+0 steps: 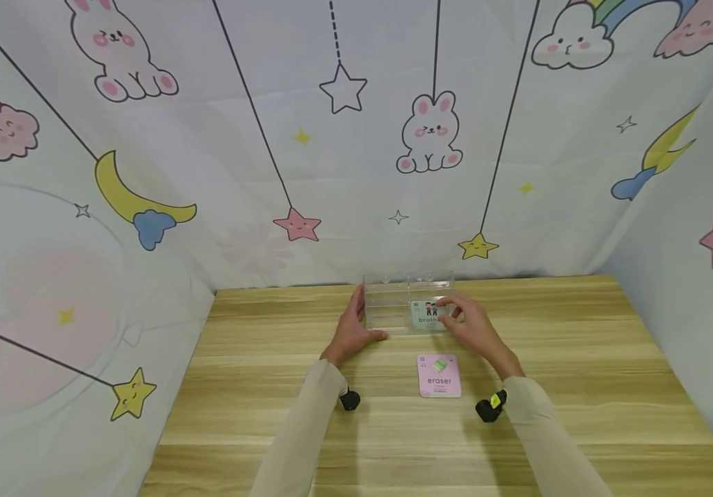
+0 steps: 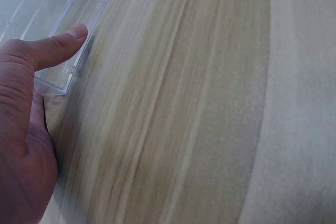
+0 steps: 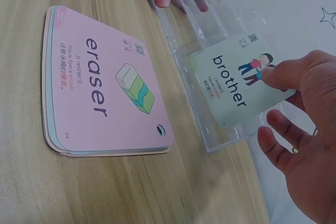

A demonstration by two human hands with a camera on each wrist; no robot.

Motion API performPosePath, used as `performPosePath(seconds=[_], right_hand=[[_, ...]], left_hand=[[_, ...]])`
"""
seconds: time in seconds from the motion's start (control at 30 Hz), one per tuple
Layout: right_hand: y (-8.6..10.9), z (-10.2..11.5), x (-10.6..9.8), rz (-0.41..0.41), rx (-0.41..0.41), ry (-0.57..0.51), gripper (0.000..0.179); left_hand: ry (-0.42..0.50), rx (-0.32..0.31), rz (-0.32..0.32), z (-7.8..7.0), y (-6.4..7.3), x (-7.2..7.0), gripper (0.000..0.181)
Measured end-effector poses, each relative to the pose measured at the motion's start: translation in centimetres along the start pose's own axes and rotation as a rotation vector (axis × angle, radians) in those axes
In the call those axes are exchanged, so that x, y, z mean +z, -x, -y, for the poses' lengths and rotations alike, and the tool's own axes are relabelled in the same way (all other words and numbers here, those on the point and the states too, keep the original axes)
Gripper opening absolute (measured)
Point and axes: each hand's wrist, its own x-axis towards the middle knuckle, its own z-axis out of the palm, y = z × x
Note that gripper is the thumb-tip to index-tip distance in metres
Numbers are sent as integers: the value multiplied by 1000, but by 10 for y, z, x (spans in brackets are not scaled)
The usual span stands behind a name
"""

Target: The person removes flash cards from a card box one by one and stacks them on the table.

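A pale green flash card reading "brother" stands in the right front compartment of a clear plastic holder. My right hand pinches this card at its upper right edge, the thumb lying over the picture. At the holder's left end is my left hand, its fingers along the side wall and its thumb across the front edge; in the left wrist view the thumb reaches over the clear rim. Nearer to me lies a stack of cards with a pink "eraser" card on top.
The holder stands at the back of a wood-grain table, close to a white cloth backdrop printed with rabbits, stars and clouds. Cloth also hangs along the left and right sides. Dark wrist devices sit under both sleeves.
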Motion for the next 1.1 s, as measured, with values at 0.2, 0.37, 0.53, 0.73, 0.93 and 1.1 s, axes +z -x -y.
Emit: performPosePath(seconds=[0.2, 0.37, 0.53, 0.73, 0.93, 1.1], right_hand=[[-2, 2, -3, -24, -33, 17, 29], [-3, 5, -6, -64, -90, 25, 34], [0, 10, -9, -72, -91, 17, 39], [5, 14, -12, -53, -92, -16, 42], [12, 17, -14, -36, -102, -34, 43], [19, 17, -12, -20, -91, -49, 41]], left_hand=[[4, 4, 5, -1, 1, 0, 124], [14, 9, 3, -1, 0, 0, 124], [19, 2, 7, 0, -1, -1, 124], [13, 31, 7, 1, 0, 0, 124], [16, 18, 4, 3, -1, 1, 124], [25, 4, -5, 1, -2, 1, 125]])
